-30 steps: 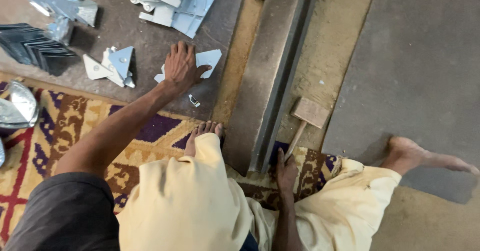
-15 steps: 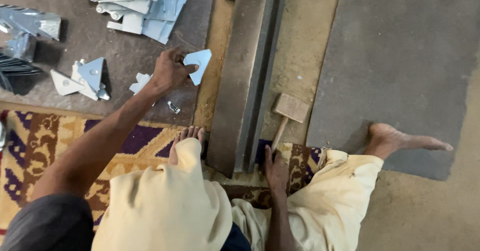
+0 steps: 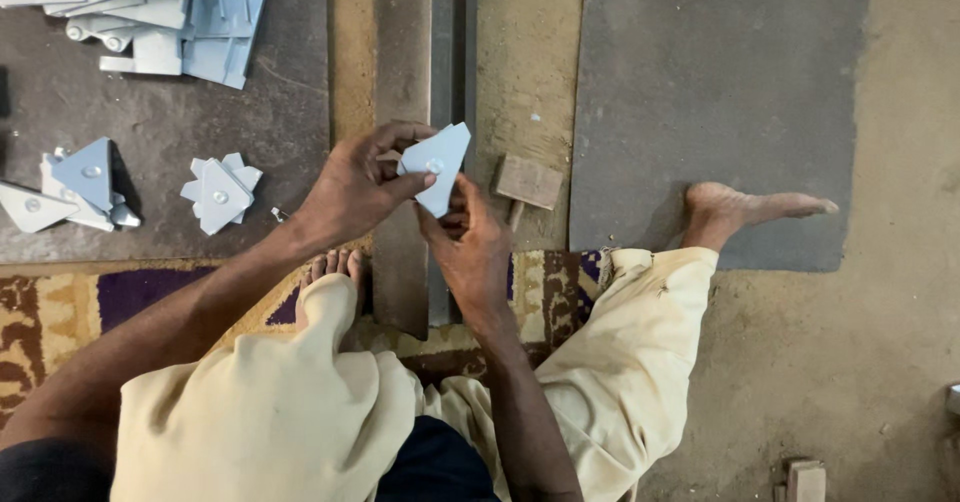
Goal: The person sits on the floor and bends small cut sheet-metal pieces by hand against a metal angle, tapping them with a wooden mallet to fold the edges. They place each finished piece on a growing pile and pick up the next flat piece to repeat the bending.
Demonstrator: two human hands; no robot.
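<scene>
Left hand (image 3: pixel 355 187) and right hand (image 3: pixel 472 240) both pinch a pale pointed metal plate (image 3: pixel 436 165) above the long steel bar (image 3: pixel 402 112) on the floor.

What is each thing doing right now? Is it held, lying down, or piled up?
Left hand: grip shut on the triangular metal plate.
Right hand: grip shut on the same plate, from below.
Triangular metal plate: held up above the steel bar by both hands.
Steel bar: lying flat on the floor.
Wooden mallet: lying on the floor, untouched.
Small plate pile: stacked loosely on the dark mat.
Hinge pile: heaped on the mat.
</scene>
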